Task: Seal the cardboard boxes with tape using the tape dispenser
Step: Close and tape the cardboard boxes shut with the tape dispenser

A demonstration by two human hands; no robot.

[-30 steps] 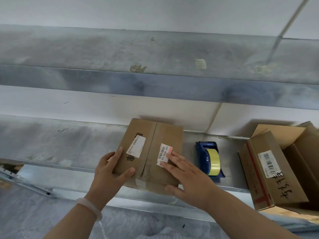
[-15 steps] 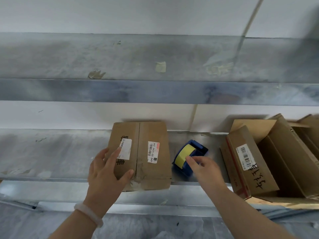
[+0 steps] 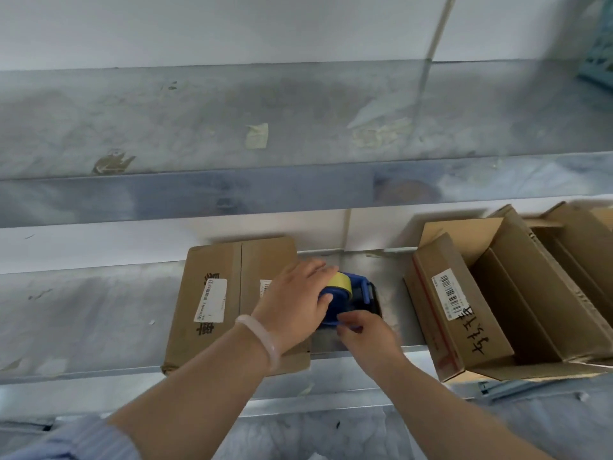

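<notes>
A closed cardboard box (image 3: 212, 293) with two white labels lies flat on the lower metal shelf (image 3: 83, 313). Just right of it sits the blue tape dispenser (image 3: 360, 295) with a yellow tape roll. My left hand (image 3: 295, 303) reaches across the box and grips the dispenser's body, thumb on the blue side. My right hand (image 3: 365, 330) pinches at the dispenser's lower front edge; what it pinches is blurred. An open cardboard box (image 3: 464, 307) with a barcode label and black handwriting stands to the right.
Another open cardboard box (image 3: 583, 234) stands at the far right. An upper metal shelf (image 3: 298, 127) with tape scraps hangs over the work area. A teal crate (image 3: 600, 64) shows at the top right corner. A white wall runs behind the shelves.
My left hand left the closed box's front edge and crossed over to grip the dispenser. My right hand slid down from the tape roll to the dispenser's front edge. The view shifted right.
</notes>
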